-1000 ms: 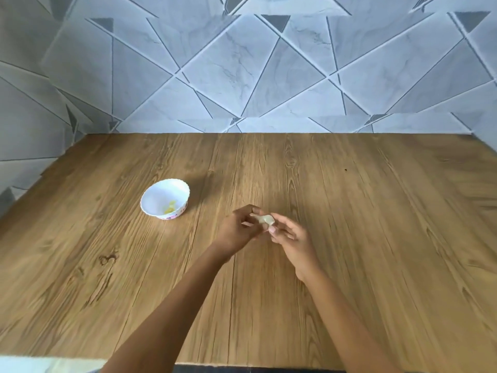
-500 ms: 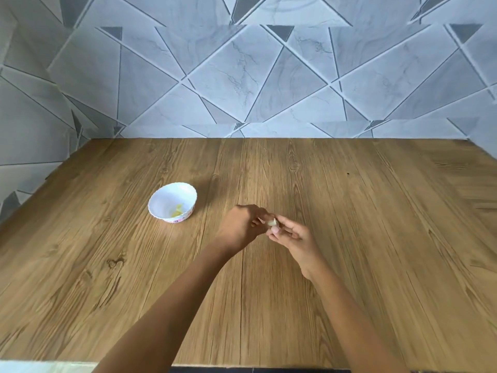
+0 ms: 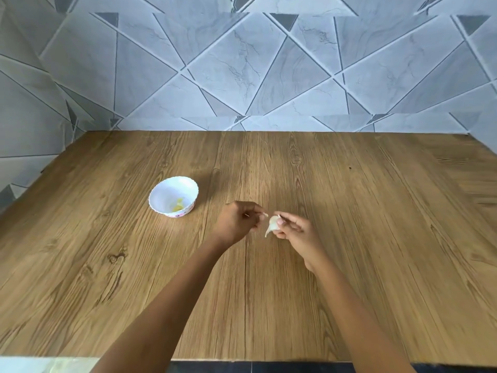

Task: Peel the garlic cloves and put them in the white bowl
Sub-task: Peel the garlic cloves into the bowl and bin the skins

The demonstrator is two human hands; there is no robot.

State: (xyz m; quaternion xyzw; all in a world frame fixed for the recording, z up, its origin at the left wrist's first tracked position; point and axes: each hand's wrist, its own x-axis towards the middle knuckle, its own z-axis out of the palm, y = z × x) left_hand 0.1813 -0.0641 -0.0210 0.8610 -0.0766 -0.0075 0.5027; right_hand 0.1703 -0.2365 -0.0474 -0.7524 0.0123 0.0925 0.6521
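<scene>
A pale garlic clove point(image 3: 272, 224) with loose skin hanging from it is pinched in my right hand point(image 3: 294, 231) over the middle of the wooden table point(image 3: 376, 238). My left hand point(image 3: 236, 220), just to its left and apart from it, pinches a small strip of garlic skin point(image 3: 265, 215) between its fingertips. The white bowl point(image 3: 164, 192) with a scalloped rim stands on the table left of both hands, and a few yellowish peeled pieces point(image 3: 178, 205) lie in its bottom.
A grey tiled wall point(image 3: 242, 63) closes the table's far side and left side. The table's front edge point(image 3: 269, 359) runs along the bottom, near my forearms.
My hands, joined on the clove before, have pulled apart. The left hand has come away to the left with a strip of skin, and loose skin now hangs from the clove.
</scene>
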